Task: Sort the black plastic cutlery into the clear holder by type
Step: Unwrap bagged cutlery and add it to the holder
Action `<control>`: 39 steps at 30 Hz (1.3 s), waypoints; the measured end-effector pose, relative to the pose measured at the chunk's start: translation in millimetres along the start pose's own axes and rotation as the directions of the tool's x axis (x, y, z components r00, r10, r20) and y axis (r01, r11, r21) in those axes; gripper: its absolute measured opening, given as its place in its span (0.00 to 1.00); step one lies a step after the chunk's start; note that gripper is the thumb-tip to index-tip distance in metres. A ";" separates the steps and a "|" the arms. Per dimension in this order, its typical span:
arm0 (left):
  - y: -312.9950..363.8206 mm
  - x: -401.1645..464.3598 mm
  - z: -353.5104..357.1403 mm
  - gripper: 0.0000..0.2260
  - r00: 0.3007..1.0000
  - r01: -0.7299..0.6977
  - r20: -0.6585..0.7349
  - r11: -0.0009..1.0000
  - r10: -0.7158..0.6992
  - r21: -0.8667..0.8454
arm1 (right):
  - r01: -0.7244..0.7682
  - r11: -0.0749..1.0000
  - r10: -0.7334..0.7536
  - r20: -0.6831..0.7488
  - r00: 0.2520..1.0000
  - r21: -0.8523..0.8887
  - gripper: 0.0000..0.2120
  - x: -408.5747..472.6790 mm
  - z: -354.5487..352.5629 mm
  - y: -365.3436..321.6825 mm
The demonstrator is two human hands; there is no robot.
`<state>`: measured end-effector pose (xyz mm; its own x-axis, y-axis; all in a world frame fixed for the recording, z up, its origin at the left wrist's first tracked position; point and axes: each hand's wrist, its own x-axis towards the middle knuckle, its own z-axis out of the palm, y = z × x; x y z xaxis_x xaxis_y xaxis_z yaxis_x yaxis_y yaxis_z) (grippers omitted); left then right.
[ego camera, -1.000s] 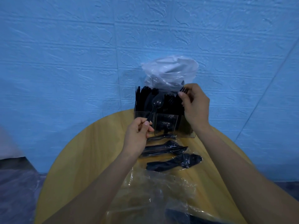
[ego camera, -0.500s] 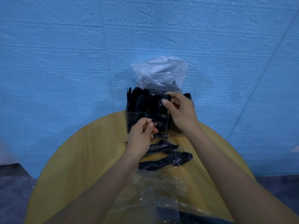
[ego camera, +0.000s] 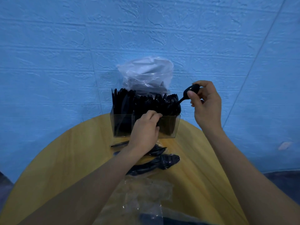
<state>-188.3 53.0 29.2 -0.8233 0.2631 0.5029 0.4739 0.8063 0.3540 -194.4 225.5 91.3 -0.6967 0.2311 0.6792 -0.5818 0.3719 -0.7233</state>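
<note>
A clear holder (ego camera: 121, 125) stands at the far side of the round table, packed with upright black cutlery in separate compartments. My right hand (ego camera: 205, 101) pinches a black spoon (ego camera: 189, 93) by its bowl, raised just right of the holder with the handle slanting down into the right-hand compartment. My left hand (ego camera: 145, 129) is in front of the holder's middle, fingers curled at its front wall; what they hold is hidden. Wrapped black cutlery packs (ego camera: 155, 163) lie on the table below my left hand. A single black piece (ego camera: 119, 144) lies left of them.
A white-and-clear plastic bag (ego camera: 146, 73) bulges behind the holder against the blue wall. Crumpled clear wrappers (ego camera: 142, 197) lie on the yellow wooden table (ego camera: 65, 159) near its front edge, between my forearms.
My right hand took the spoon from the holder's middle and carried it up and to the right. My left hand moved forward to the holder's front wall.
</note>
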 end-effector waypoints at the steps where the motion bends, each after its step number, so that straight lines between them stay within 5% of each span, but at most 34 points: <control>1: -0.6 2.4 1.8 0.21 1.000 -0.019 0.024 0.998 0.017 0.061 | 0.011 1.000 -0.011 0.015 1.000 -0.020 0.08 -1.4 3.8 4.6; 15: -10.4 5.5 6.9 0.22 0.996 -0.087 0.038 0.981 0.082 0.172 | 0.093 0.996 -0.092 -0.031 0.995 0.011 0.09 8.8 14.8 10.5; 24: -12.3 4.4 6.1 0.23 0.992 -0.117 0.066 0.978 0.107 0.171 | 0.181 0.978 -0.172 0.089 0.981 -0.099 0.10 -12.9 32.8 36.8; 33: -11.1 5.6 5.7 0.24 0.993 -0.114 0.062 0.981 0.106 0.158 | 0.222 0.975 -0.222 -0.022 0.975 0.005 0.11 3.1 14.6 6.4; 39: -8.3 6.6 2.6 0.23 0.991 -0.123 0.063 0.981 0.114 0.149 | 0.281 0.957 -0.274 0.093 0.957 -0.068 0.08 -7.5 23.8 19.9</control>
<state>-198.5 49.4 27.6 -0.7818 0.3865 0.4893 0.5194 0.8378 0.1681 -210.7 209.8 68.8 -0.5464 0.0355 0.8368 -0.7242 0.4818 -0.4933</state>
